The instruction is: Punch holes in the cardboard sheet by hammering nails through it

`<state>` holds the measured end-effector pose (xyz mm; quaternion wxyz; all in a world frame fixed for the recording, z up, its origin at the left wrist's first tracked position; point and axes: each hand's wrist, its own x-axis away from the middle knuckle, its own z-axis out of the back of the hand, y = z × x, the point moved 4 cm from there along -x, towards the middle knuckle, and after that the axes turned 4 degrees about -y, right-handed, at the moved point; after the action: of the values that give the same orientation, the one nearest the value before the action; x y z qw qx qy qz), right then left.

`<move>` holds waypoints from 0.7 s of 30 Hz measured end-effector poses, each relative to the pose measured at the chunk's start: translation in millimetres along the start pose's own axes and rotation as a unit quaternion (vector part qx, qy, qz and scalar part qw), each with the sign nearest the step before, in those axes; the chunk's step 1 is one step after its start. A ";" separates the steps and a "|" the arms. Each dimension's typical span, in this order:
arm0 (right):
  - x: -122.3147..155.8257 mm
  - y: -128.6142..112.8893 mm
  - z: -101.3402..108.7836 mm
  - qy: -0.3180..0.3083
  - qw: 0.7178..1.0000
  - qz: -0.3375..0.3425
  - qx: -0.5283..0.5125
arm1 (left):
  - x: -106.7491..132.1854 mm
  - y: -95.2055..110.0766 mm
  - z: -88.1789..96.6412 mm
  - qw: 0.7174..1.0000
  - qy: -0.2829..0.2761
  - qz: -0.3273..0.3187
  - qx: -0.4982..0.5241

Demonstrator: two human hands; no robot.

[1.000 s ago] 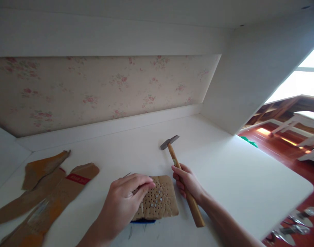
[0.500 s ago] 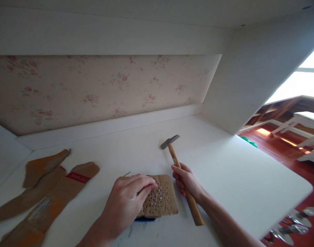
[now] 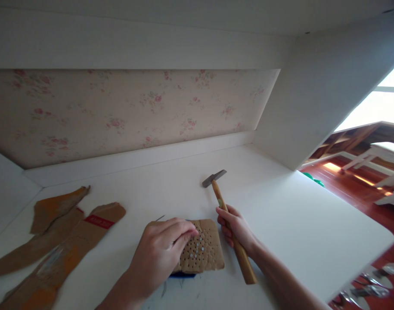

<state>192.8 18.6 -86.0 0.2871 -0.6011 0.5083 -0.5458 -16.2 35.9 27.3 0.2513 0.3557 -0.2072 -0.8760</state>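
My right hand [image 3: 237, 228] is wrapped round the wooden handle of a hammer [image 3: 218, 193]; the steel head is at the far end, just over the white surface. My left hand [image 3: 166, 245] rests over a piece of brown cardboard [image 3: 212, 245] punched with many small holes. Its thumb and fingertips are pinched together over the cardboard, and what they hold, if anything, is hidden. Several round nail heads [image 3: 197, 252] show in the cardboard beside the fingertips. Under the cardboard's near edge a blue object [image 3: 183, 275] peeks out. A thin metal pin [image 3: 160, 218] sticks out behind the left hand.
Torn cardboard strips [image 3: 100, 219] lie on the white desk [image 3: 274, 193] to the left. A white side panel [image 3: 300, 99] rises at the right, with floral wallpaper [image 3: 151, 116] at the back. Beyond the desk's right edge are a red floor and a white stool [image 3: 389, 150].
The view has shifted very slightly. Both hands, the hammer and the cardboard keep their places relative to each other.
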 end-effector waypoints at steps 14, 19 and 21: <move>-0.1 0.6 -0.2 0.000 1.000 0.002 0.000 | 0.4 2.9 0.0 0.999 -0.019 -0.018 -0.022; 0.0 0.8 -0.1 0.000 1.000 0.003 0.001 | 3.6 2.0 -0.5 0.999 -0.029 -0.016 -0.024; 0.2 0.7 0.0 0.000 1.000 0.003 0.002 | 4.1 1.0 -1.0 0.999 -0.031 -0.013 -0.024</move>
<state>192.7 18.3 -86.5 0.2897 -0.5990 0.5088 -0.5462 -17.7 32.5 25.0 0.2422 0.3252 -0.1890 -0.8943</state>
